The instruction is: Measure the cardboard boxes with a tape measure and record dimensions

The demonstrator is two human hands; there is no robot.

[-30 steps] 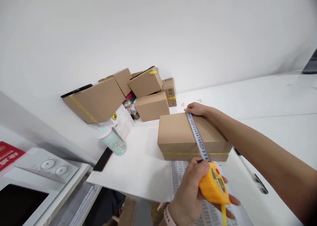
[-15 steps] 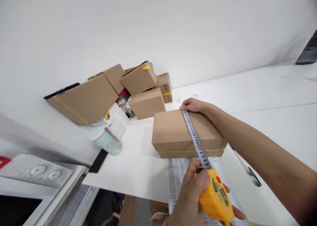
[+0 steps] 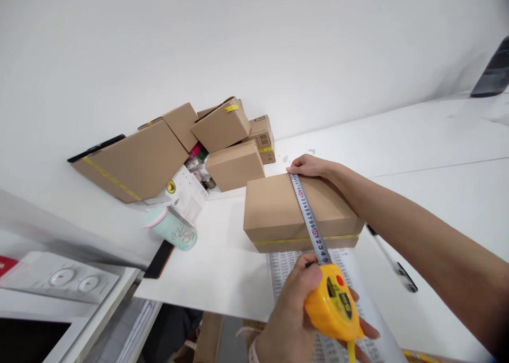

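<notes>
My left hand [image 3: 292,304] is wrapped round the yellow case of a tape measure [image 3: 334,302], just in front of a closed cardboard box [image 3: 270,204]. From the case, the metal blade [image 3: 306,212] runs up across the top of the box, its printed numbers facing up. At the box's far edge, my right hand [image 3: 308,165] pinches the blade's end; the fingers hide the tip. Yellow tape goes along the box's near side. Printed paper sheets [image 3: 282,270] lie under the box's front and beneath the tape measure.
Several cardboard boxes [image 3: 234,167] are stacked against the wall. A mint-green tumbler [image 3: 175,230] stands near the left table edge beside a black flat item [image 3: 158,259]. A pen [image 3: 406,277] lies on the right. A dark cylindrical object [image 3: 491,71] stands at the far right.
My left hand and the tape measure's case have shifted left and slightly up, so the blade lies less slanted across the box. My right hand stays at the far edge.
</notes>
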